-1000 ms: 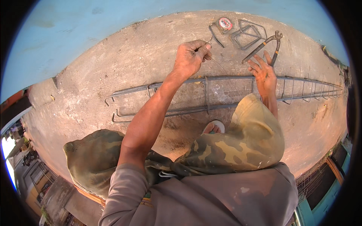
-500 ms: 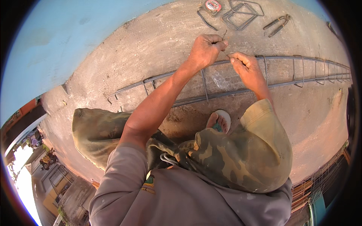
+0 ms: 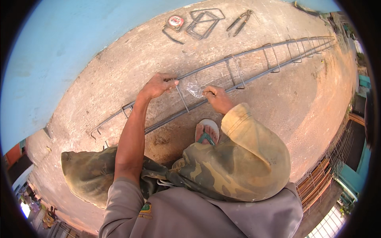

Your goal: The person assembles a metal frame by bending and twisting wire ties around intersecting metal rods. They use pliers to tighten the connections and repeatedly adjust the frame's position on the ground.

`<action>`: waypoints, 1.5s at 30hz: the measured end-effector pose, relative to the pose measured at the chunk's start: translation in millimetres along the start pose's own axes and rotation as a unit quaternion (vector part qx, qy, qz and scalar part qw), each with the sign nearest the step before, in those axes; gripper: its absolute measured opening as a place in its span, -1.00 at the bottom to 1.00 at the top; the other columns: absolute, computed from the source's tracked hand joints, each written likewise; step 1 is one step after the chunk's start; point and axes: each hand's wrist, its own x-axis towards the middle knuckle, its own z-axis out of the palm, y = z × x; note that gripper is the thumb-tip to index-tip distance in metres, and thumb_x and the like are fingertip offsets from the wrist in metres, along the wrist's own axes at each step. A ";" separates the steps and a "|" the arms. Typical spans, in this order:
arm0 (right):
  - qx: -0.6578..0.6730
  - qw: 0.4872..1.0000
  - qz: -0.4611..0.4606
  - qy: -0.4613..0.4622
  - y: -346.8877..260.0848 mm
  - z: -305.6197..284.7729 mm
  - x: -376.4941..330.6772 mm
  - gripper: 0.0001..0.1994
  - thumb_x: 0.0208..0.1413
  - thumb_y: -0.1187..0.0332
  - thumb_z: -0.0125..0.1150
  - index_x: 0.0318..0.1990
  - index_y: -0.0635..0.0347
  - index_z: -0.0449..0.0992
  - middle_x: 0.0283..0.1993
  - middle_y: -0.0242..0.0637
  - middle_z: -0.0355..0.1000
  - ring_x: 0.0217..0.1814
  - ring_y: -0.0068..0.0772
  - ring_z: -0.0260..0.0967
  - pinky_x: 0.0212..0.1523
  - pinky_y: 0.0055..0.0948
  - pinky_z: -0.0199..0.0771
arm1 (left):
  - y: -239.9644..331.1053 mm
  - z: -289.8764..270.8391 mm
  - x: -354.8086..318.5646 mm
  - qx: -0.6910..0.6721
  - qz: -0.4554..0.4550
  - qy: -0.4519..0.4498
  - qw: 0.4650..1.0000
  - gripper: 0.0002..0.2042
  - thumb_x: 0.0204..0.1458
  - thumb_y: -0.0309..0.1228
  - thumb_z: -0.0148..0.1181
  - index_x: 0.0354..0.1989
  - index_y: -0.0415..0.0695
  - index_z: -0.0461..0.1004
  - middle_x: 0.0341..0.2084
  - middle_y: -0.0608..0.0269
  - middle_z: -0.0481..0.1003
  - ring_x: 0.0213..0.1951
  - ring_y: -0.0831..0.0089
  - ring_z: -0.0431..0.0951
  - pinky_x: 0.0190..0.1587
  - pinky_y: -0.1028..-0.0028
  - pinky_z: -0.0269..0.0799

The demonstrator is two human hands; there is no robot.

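A long ladder-like frame of steel bars (image 3: 254, 81) lies on the ground before me, with rectangular stirrups along it. My left hand (image 3: 158, 85) is at the far bar, thumb and fingers closed around the upper corner of one stirrup (image 3: 182, 97). Just above the near bar, my right hand (image 3: 219, 99) has its fingers pinched together. What they hold is too small to make out. A crumpled piece of clear plastic (image 3: 194, 89) lies between the hands, inside the frame.
Beyond the frame lie a tape measure (image 3: 175, 22), a short dark rod (image 3: 172, 37), loose bent stirrups (image 3: 204, 25) and pincers (image 3: 239, 23). A blue wall (image 3: 71, 43) rises at the far left. My sandalled foot (image 3: 207, 132) stands beside the near bar.
My hands have come down from above the far bar to the frame. The thin wire seen between them before no longer shows. The view has shifted, so the tools appear further left.
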 end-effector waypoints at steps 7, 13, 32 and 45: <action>-0.002 0.945 -0.055 0.323 20.8 -97.3 -9.1 -0.84 0.11 0.46 0.05 -0.25 0.35 0.51 -0.38 -0.03 0.48 -0.31 -0.24 0.47 -0.26 -0.34 0.40 | 1.1 -9.1 23.0 0.111 0.073 0.026 0.991 -0.42 0.03 -0.16 0.30 0.15 -0.29 0.40 -0.17 -0.09 0.57 -0.17 0.24 0.60 -0.07 0.25 0.51; 0.008 0.940 0.008 0.342 47.7 -175.2 15.6 -0.84 0.18 0.43 0.06 -0.27 0.34 0.52 -0.46 -0.20 0.46 -0.45 -0.43 0.40 -0.40 -0.38 0.37 | 53.8 -2.3 55.0 0.206 0.105 0.118 0.966 -0.42 0.01 -0.20 0.29 0.17 -0.27 0.36 0.02 -0.16 0.45 0.09 0.05 0.46 0.13 0.22 0.37; 0.085 0.957 0.032 0.277 -140.2 -246.0 -1.5 -0.85 0.14 0.50 0.03 -0.21 0.26 0.52 -0.31 0.02 0.50 -0.25 0.02 0.49 -0.22 -0.22 0.44 | 144.1 -80.5 -35.0 0.197 0.010 0.088 0.976 -0.60 -0.17 -0.51 0.26 -0.07 -0.35 0.46 -0.68 0.28 0.41 -0.60 0.53 0.42 -0.54 0.44 0.30; 0.031 0.857 0.155 0.491 -168.5 -501.0 -189.1 -0.89 0.14 0.53 0.06 -0.25 0.34 0.50 -0.50 -0.03 0.43 -0.51 -0.29 0.37 -0.43 -0.37 0.35 | 513.9 135.3 -146.6 0.103 0.099 -0.146 0.979 -0.73 0.00 -0.45 0.29 -0.11 -0.24 0.49 -0.65 0.33 0.41 -0.58 0.62 0.37 -0.52 0.53 0.27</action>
